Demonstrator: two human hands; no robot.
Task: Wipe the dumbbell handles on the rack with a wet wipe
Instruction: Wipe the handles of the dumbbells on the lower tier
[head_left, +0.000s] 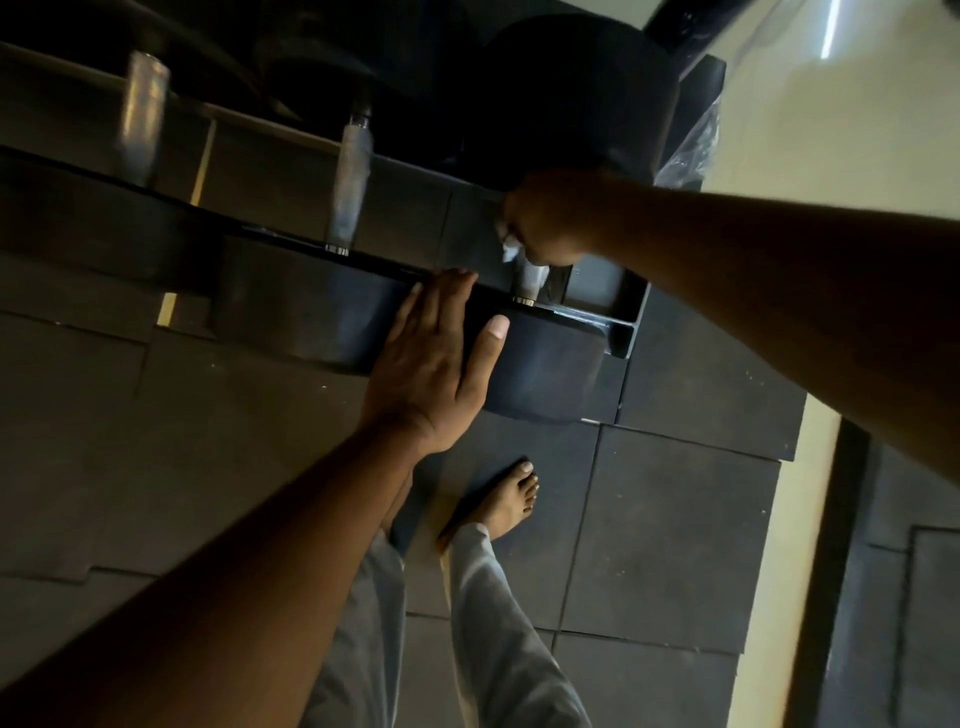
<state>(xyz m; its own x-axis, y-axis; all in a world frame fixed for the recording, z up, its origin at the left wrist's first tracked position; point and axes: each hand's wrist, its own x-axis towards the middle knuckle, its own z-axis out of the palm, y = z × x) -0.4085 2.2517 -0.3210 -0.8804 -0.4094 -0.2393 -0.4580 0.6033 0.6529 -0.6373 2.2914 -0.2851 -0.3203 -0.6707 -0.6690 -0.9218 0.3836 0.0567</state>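
- Dumbbell handles on the dark rack (621, 319), three in view: rightmost handle (530, 278) at the rack's right end, middle handle (349, 187) bare and knurled, left handle (140, 111) blurred.
- Right hand (545, 218) curled round the rightmost handle, gripping a white wet wipe (509, 249) against the metal; only a scrap of the wipe showing below the fingers.
- Left hand (431, 358) flat and relaxed, fingers straight, pressing on the near dark dumbbell head (540, 364), thumb spread across its top.
- Crinkled clear plastic (691, 145) just beside the rack's far right corner.
- Dark rubber floor tiles (670, 545) underneath, a bare foot (506, 501) and grey trouser legs (483, 613) below the hands.
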